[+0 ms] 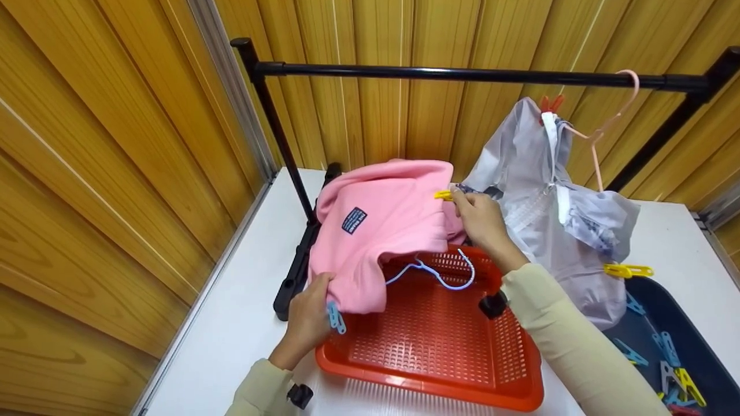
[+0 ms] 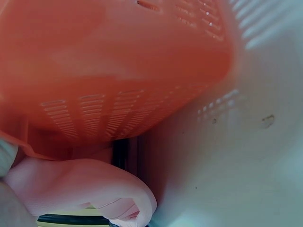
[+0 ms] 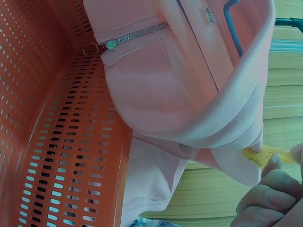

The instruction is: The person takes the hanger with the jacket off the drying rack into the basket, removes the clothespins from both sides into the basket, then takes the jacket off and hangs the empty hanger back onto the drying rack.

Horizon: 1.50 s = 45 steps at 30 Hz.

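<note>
A pink zip-up garment (image 1: 376,214) with a dark label patch lies over the back left of a red basket (image 1: 428,393). Inside the garment is a light-blue hanger (image 1: 419,266), its hook pointing right. My left hand (image 1: 309,312) grips the garment's near-left part, beside a blue clothespin (image 1: 336,319). At the far right edge, my right hand (image 1: 483,222) pinches a yellow clothespin (image 1: 443,195). The right wrist view shows this clothespin's tip (image 3: 253,156) on the fabric and the garment's metal zipper (image 3: 137,37).
A black rack (image 1: 462,73) spans the back. A pink hanger (image 1: 595,136) on its right carries a grey garment (image 1: 532,173) with red and yellow clothespins. A dark tray (image 1: 711,346) with several clothespins sits at right. Wood-patterned walls (image 1: 370,29) stand behind and left.
</note>
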Each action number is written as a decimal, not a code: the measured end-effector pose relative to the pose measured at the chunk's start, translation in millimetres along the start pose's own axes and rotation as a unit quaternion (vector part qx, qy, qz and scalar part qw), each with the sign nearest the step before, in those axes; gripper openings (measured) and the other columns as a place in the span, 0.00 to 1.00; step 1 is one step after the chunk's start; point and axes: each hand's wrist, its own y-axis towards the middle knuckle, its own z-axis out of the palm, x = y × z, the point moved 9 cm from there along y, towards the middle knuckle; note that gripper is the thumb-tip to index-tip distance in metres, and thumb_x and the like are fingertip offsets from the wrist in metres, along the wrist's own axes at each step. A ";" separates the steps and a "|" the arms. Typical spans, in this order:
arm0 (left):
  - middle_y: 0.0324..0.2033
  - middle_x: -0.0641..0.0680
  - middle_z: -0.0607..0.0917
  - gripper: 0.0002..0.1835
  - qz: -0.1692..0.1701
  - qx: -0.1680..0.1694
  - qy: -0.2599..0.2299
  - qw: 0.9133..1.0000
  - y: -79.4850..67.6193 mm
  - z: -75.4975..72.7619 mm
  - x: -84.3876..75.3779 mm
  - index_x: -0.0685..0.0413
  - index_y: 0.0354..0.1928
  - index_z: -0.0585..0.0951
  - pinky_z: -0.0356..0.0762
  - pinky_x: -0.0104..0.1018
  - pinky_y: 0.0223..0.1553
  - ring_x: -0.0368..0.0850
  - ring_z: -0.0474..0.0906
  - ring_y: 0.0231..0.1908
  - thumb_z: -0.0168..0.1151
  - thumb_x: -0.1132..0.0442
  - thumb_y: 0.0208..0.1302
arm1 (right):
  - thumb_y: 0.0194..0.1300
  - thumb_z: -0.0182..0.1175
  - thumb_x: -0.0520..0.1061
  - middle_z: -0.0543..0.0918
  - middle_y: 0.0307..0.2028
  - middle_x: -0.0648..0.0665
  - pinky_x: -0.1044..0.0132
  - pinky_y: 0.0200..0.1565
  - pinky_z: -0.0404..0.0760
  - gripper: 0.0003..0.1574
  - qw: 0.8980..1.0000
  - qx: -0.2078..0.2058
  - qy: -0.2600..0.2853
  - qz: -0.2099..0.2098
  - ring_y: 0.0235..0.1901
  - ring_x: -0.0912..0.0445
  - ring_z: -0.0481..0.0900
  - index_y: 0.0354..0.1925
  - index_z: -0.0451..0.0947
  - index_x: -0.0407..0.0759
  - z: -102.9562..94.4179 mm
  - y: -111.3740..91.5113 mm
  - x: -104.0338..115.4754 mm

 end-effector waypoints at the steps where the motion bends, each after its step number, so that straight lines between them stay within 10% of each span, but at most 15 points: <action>1: 0.35 0.52 0.82 0.26 0.002 -0.003 0.001 1.000 0.3 -0.4 -0.6 0.52 0.50 0.75 0.75 0.41 0.29 0.48 0.75 0.25 0.63 0.72 0.44 | 0.71 0.46 0.60 0.70 0.16 0.50 0.63 0.28 0.68 0.32 1.000 -0.002 -0.001 0.000 0.25 0.50 0.71 0.17 0.72 0.42 -0.8 -0.3 0.3; 45: 0.38 0.54 0.84 0.29 -0.004 -0.005 0.007 1.000 0.3 1.0 0.9 0.54 0.50 0.75 0.76 0.45 0.30 0.50 0.77 0.26 0.63 0.75 0.40 | 0.71 0.50 0.55 0.64 0.12 0.56 0.66 0.24 0.63 0.32 0.992 -0.105 0.064 -0.030 0.18 0.58 0.63 0.13 0.69 0.39 -34.4 -31.3 -6.2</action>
